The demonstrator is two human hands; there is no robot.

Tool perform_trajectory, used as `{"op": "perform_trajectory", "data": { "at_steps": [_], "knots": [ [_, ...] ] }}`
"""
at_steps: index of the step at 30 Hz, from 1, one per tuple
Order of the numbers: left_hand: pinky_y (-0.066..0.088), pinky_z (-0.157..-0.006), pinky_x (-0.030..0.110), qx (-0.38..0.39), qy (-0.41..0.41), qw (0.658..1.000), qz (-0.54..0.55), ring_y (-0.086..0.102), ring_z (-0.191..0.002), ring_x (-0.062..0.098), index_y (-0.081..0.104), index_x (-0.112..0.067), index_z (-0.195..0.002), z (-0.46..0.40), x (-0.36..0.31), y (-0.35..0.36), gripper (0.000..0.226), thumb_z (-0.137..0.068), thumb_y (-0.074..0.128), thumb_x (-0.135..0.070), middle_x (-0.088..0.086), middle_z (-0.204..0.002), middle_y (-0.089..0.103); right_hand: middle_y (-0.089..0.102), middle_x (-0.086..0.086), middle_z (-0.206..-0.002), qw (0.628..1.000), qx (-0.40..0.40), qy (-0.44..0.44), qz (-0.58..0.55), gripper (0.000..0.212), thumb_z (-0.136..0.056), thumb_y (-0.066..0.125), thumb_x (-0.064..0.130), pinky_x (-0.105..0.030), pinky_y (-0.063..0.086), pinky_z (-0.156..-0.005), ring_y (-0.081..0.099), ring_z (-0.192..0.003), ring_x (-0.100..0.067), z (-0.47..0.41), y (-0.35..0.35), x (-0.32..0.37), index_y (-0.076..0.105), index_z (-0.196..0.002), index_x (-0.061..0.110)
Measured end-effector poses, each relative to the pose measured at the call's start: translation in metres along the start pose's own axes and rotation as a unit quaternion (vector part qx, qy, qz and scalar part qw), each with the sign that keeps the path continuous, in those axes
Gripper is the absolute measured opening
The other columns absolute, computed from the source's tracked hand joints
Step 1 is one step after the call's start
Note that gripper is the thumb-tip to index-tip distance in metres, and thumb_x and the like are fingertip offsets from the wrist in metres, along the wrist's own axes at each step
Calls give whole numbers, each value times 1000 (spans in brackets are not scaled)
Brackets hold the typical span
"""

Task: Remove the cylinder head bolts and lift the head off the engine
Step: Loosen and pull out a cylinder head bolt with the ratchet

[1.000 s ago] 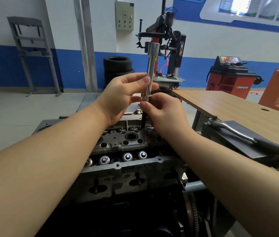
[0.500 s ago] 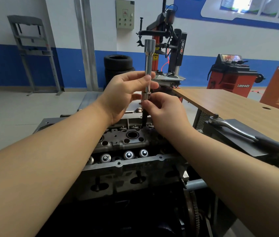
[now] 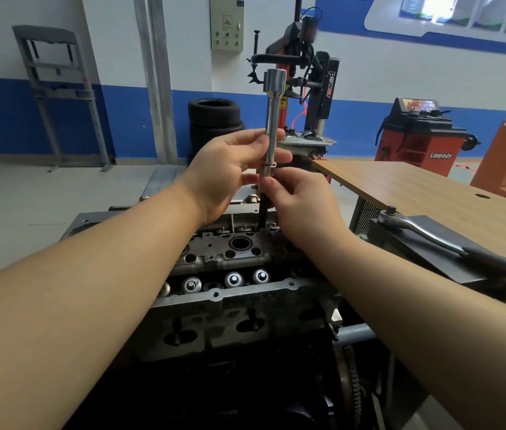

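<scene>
Cylinder head [image 3: 230, 259] sits on the engine at near centre, both forearms reaching over it and hiding part of its top. Above its far edge, the left hand [image 3: 230, 169] grips the upright socket extension [image 3: 273, 119], while the right hand [image 3: 301, 203] pinches the dark bolt [image 3: 261, 212] beneath the socket. Right lies a ratchet [image 3: 431, 240] beside a wooden table [image 3: 416, 193]; far behind stand stacked tires [image 3: 214, 119] and a tire changer [image 3: 307, 72].

Polished metal socket extension [image 3: 273, 119] — matt cast-metal cylinder head [image 3: 223, 256] (greasy-dark) — smooth wood-grain table [image 3: 425, 193].
</scene>
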State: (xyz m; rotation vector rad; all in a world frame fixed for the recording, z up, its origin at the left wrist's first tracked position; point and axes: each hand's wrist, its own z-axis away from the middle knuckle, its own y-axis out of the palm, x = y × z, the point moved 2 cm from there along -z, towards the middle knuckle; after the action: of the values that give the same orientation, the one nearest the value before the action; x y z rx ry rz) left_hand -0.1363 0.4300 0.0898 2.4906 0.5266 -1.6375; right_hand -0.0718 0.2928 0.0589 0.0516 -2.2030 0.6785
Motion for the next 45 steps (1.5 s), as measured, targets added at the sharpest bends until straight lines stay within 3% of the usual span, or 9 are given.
{"op": "perform_trajectory", "data": {
  "at_steps": [3,7,14,20,23,27,34,40,45],
  "knots": [
    [57,-103,53,-10,16,1000,-21,76,-106,26,72,-12,-123,1,-2,1,24,-108,58,-24,4,-101,80,75,5,-85,999,11,12,-29,17,-102,63,39,-40,60,-76,71,-81,-10,0,0,1,74,-98,26],
    [59,-92,50,-32,49,998,-39,72,-88,22,68,-12,-109,2,-5,0,38,-80,81,-34,3,-87,71,71,9,-81,1000,-3,7,-3,23,-89,77,48,-34,58,-74,68,-79,-7,0,2,2,68,-90,27],
    [56,-97,41,8,11,1000,21,75,-112,23,72,-10,-123,-2,1,-1,26,-111,51,-18,9,-110,80,75,8,-86,1000,12,1,2,16,-103,61,28,-42,58,-84,71,-86,-11,1,1,5,76,-102,22],
    [61,-91,38,-14,48,998,-29,76,-96,22,68,2,-121,0,-2,-1,52,-79,82,-27,2,-95,78,73,8,-89,1000,7,28,-8,24,-88,79,46,-43,60,-84,70,-86,-10,2,3,5,67,-96,28],
    [57,-100,51,3,33,999,-31,73,-102,23,70,-8,-120,-1,0,0,40,-88,77,-31,0,-98,78,73,10,-83,1000,5,11,5,13,-92,77,40,-39,57,-78,69,-81,-7,3,1,5,73,-93,27],
    [54,-101,46,38,-4,999,6,74,-115,22,71,-12,-128,-1,4,-1,26,-110,53,-18,8,-119,79,78,6,-86,999,31,13,-36,14,-103,63,25,-40,61,-84,74,-81,-6,4,-1,5,77,-103,20],
    [51,-108,62,-8,37,998,-45,74,-104,25,72,-8,-114,3,-2,-1,41,-80,82,-30,-1,-95,77,72,8,-87,999,18,36,7,22,-90,79,43,-36,58,-78,69,-83,-9,1,2,3,68,-97,25],
    [55,-102,49,9,-3,1000,-5,74,-114,25,73,-14,-122,-1,2,-1,24,-110,54,-20,6,-110,80,76,11,-91,999,32,17,8,14,-102,64,24,-40,59,-89,71,-89,-7,2,1,4,76,-109,24],
    [50,-109,63,-15,21,999,-46,74,-111,30,74,-10,-119,5,-5,0,41,-87,77,-35,4,-105,80,72,10,-89,998,31,43,27,18,-88,78,38,-37,59,-80,69,-86,-8,0,3,2,67,-98,27]
  ]
}}
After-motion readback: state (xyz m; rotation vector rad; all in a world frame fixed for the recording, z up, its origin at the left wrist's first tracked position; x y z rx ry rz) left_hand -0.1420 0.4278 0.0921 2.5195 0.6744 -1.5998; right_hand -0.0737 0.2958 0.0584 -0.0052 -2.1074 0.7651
